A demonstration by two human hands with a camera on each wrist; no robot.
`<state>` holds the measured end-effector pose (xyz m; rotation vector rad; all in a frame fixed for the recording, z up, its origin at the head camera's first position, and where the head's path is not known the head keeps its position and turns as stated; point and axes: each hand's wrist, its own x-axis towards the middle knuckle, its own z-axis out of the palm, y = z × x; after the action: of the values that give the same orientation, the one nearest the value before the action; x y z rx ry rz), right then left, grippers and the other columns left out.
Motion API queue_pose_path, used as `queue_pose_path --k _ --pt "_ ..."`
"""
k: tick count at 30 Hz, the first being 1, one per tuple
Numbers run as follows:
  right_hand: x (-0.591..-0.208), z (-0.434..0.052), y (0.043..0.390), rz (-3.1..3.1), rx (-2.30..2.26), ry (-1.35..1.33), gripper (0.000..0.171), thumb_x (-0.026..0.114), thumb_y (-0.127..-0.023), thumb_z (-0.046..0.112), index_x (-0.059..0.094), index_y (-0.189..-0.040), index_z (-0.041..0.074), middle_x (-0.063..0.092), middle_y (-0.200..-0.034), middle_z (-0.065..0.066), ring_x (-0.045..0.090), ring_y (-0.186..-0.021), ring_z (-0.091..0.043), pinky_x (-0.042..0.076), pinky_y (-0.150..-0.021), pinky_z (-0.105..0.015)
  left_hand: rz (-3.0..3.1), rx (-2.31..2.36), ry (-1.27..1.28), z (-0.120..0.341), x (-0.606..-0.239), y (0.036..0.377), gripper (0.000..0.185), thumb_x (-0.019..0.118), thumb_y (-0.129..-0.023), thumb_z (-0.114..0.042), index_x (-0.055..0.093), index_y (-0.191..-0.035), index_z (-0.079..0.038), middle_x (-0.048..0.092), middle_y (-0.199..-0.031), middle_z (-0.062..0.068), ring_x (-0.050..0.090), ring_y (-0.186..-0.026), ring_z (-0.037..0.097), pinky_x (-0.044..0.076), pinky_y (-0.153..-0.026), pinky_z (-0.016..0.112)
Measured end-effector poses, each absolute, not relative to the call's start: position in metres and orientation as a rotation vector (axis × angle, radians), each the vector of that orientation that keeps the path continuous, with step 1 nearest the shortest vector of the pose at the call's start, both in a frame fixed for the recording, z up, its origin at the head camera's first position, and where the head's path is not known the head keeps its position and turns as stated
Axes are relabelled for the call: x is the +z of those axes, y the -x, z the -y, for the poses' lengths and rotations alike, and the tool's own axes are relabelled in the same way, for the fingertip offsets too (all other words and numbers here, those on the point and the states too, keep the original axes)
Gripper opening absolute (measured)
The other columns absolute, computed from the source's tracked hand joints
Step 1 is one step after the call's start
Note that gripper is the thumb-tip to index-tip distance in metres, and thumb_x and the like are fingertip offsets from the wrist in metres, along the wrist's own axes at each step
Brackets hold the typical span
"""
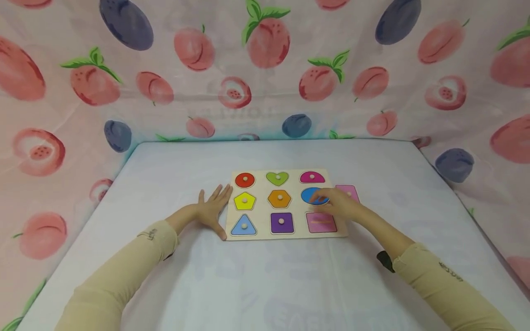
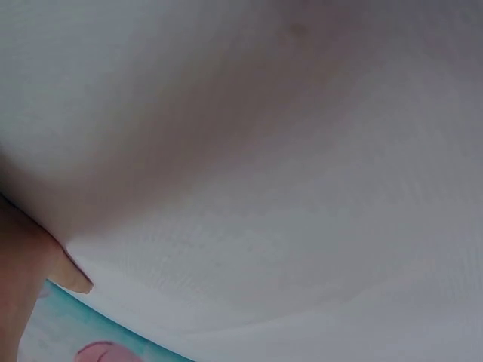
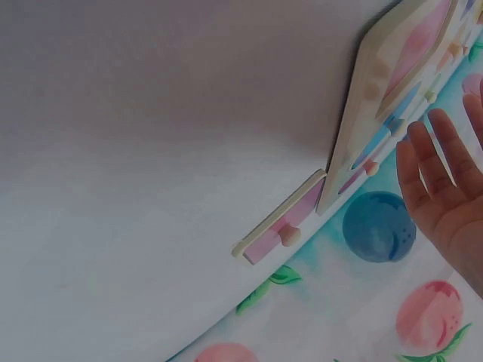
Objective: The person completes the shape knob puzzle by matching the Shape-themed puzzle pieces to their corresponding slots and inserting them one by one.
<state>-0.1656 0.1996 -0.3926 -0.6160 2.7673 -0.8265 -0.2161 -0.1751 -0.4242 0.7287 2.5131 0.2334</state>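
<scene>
A wooden knob puzzle board (image 1: 263, 226) lies on the white-covered table, with coloured shapes set in rows. My left hand (image 1: 211, 211) is spread flat at the board's left edge, fingertips and thumb right at the rim. Over the right side of the board, my right hand (image 1: 341, 204) hovers with loosely bent fingers overlapping the blue oval piece (image 1: 308, 195). In the right wrist view the oval's knob (image 3: 398, 127) shows close to those extended fingers. Just right of the board lies a pink rectangle piece (image 1: 346, 188) with a knob, partly behind the right hand. The pink rectangular recess (image 1: 321, 222) holds no piece.
Other knobbed pieces sit in the board, among them a red circle (image 1: 245, 180), an orange hexagon (image 1: 279, 199) and a purple square (image 1: 282, 223). A fruit-printed cloth (image 1: 265, 92) rises behind the table and along both sides.
</scene>
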Motion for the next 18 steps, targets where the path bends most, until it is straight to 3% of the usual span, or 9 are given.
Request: queue_pose_path --k 11,18 --pt "-0.395 -0.214 0.170 -2.740 -0.867 0.516 0.024 0.068 -0.086 0.014 0.066 -0.108 0.004 0.064 -0.110 -0.016 0.055 -0.102 -0.031 0.052 -0.086 -0.043 -2.503 0.249 -0.727 0.178 -0.425 0.216 0.142 0.082 -0.059 -0.056 -0.014 -0.149 -0.004 -0.022 -0.156 0.014 -0.025 -0.142 0.035 -0.020 -0.102 0.070" --pt "-0.392 -0.221 0.179 -2.794 -0.790 0.493 0.024 0.070 -0.084 0.015 0.068 -0.107 0.006 0.064 -0.109 -0.015 0.054 -0.096 -0.028 0.050 -0.079 -0.035 -2.505 0.241 -0.719 0.175 -0.421 0.215 0.141 0.083 -0.059 -0.053 -0.013 -0.149 -0.004 -0.021 -0.156 0.014 -0.024 -0.142 0.035 -0.020 -0.102 0.070"
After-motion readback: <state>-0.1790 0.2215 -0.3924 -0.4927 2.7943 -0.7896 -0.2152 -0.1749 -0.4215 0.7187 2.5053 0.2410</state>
